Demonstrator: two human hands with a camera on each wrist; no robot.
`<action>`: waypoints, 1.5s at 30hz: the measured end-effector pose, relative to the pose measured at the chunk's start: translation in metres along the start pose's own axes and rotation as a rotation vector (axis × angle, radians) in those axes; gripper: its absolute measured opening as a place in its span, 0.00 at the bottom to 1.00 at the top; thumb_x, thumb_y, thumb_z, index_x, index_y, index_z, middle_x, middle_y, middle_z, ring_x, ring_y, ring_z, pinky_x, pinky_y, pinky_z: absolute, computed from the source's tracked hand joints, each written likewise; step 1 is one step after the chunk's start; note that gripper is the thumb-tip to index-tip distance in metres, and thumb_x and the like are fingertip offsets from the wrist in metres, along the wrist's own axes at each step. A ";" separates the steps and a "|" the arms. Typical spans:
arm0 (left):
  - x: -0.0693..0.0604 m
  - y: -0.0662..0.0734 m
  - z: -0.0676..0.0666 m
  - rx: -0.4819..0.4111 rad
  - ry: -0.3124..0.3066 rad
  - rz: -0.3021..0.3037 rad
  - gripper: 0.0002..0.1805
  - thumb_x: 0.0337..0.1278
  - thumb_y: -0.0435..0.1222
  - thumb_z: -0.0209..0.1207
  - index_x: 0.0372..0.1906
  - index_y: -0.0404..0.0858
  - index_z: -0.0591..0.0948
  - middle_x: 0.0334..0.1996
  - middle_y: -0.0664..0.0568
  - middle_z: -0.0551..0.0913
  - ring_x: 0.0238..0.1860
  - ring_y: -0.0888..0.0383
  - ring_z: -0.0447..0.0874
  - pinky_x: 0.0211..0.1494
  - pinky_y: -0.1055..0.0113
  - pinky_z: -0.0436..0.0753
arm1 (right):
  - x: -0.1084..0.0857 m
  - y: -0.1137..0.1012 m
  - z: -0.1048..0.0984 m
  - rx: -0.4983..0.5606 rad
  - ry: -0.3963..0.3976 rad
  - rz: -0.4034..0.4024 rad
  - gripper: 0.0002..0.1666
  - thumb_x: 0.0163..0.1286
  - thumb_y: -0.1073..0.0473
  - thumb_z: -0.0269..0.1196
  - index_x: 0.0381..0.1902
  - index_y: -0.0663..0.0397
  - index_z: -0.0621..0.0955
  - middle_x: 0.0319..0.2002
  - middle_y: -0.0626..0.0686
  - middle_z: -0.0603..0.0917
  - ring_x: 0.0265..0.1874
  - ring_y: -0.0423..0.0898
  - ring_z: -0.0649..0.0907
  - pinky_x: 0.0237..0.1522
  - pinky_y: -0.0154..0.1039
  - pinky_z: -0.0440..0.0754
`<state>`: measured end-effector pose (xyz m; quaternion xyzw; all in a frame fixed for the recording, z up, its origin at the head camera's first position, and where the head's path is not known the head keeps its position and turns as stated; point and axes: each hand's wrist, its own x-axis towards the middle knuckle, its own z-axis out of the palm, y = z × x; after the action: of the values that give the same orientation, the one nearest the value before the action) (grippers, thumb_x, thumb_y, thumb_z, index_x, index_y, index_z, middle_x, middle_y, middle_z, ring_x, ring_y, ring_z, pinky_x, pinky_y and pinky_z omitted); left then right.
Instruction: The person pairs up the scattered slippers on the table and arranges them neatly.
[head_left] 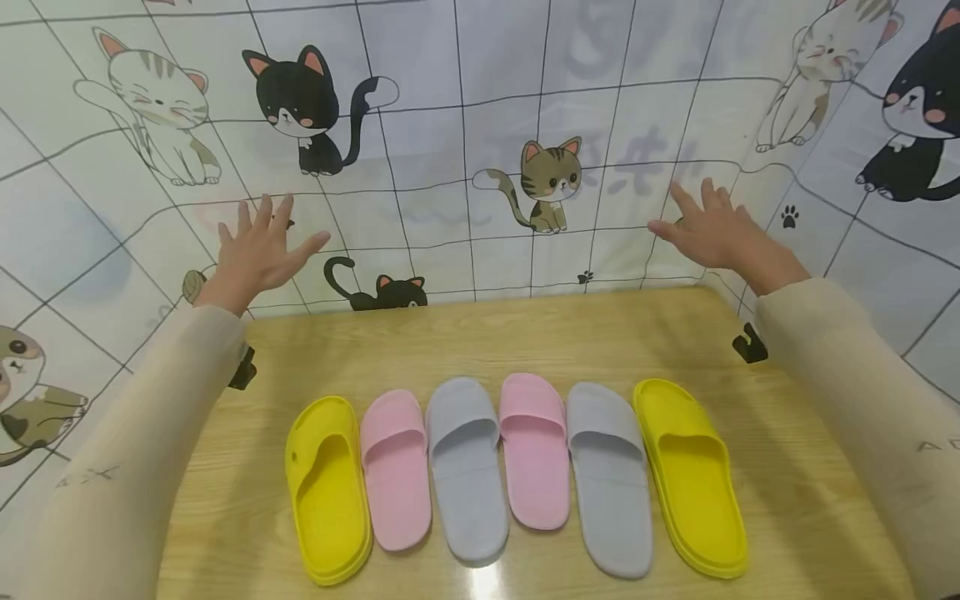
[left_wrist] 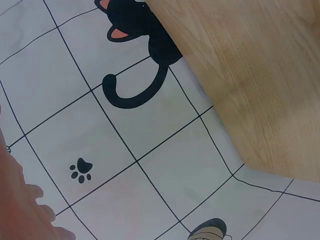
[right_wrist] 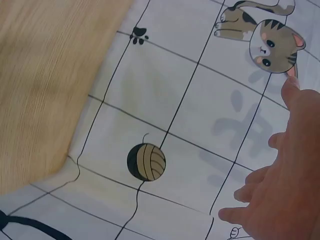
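Note:
Six slippers would be several; they lie side by side in a row on the wooden board. At the left end is a yellow slipper (head_left: 330, 508), then a pink slipper (head_left: 399, 500), a grey slipper (head_left: 468, 492), another pink slipper (head_left: 536, 475), another grey slipper (head_left: 611, 500) and a second yellow slipper (head_left: 697, 500). My left hand (head_left: 258, 250) is held out beyond the row at the left, fingers spread, holding nothing. On the right my right hand (head_left: 712, 225) is likewise spread and holds nothing. Both hands are apart from the slippers.
The wooden tabletop (head_left: 480, 342) carries the row. A white cloth (head_left: 427, 150) with grid lines and cartoon cats stands behind it and along both sides. The board's far corners show in both wrist views.

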<state>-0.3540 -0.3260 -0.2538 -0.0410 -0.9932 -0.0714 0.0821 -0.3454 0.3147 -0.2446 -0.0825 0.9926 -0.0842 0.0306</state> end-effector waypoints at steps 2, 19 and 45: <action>-0.004 -0.001 0.003 -0.005 -0.002 0.003 0.58 0.63 0.78 0.29 0.84 0.47 0.31 0.82 0.34 0.27 0.79 0.24 0.19 0.71 0.18 0.28 | -0.006 -0.001 0.003 0.006 -0.002 -0.011 0.56 0.76 0.21 0.31 0.81 0.49 0.25 0.76 0.76 0.20 0.75 0.80 0.29 0.71 0.82 0.33; -0.063 -0.001 0.047 -0.067 -0.032 0.025 0.56 0.66 0.75 0.39 0.84 0.50 0.32 0.83 0.32 0.34 0.79 0.20 0.33 0.67 0.13 0.42 | -0.061 -0.005 0.061 0.101 -0.072 -0.067 0.54 0.80 0.28 0.40 0.83 0.48 0.29 0.79 0.74 0.23 0.76 0.82 0.36 0.67 0.86 0.44; -0.138 0.017 0.099 -0.059 -0.367 0.076 0.59 0.64 0.77 0.38 0.85 0.43 0.39 0.81 0.24 0.43 0.72 0.17 0.57 0.66 0.19 0.63 | -0.114 -0.031 0.141 0.152 -0.240 -0.115 0.57 0.76 0.26 0.49 0.84 0.57 0.45 0.78 0.82 0.42 0.73 0.85 0.53 0.64 0.85 0.59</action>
<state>-0.2325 -0.3038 -0.3717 -0.0930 -0.9868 -0.0886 -0.0991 -0.2174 0.2813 -0.3727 -0.1460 0.9662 -0.1500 0.1504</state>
